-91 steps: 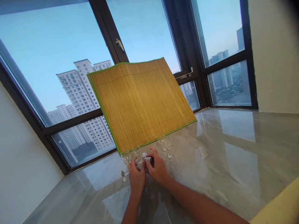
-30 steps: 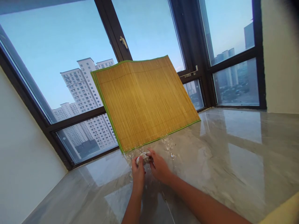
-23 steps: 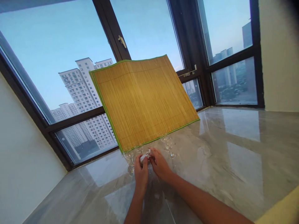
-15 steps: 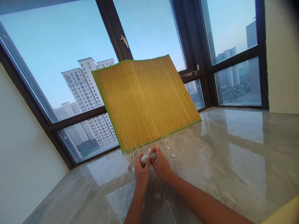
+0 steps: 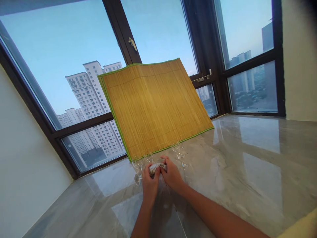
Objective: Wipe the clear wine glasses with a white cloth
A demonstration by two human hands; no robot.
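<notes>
A bunched pale cloth [image 5: 156,168] is gripped between my two hands, low over the stone ledge. My left hand [image 5: 150,180] curls round its left side, thumb on the near face. Closed on the right side is my right hand [image 5: 172,174], its fingers pressing into the folds. Just left of my left hand shows a round clear glass foot [image 5: 138,179]; whether it belongs to a glass inside the cloth or to one standing behind, I cannot tell. Clear stemmed glasses stand beyond my hands, one glass group [image 5: 178,152] to the right and another glass [image 5: 137,163] to the left.
A bamboo mat [image 5: 158,109] with green edging leans against the window behind the glasses. The glossy grey stone ledge [image 5: 228,178] runs to dark window frames [image 5: 220,89] and a pale wall [image 5: 27,165] on the left. High-rise buildings show outside.
My fingers have shifted on the cloth, and its raised tuft now lies flatter. The glass foot beside my left hand has moved slightly left. The mat and the glasses beyond have stayed put.
</notes>
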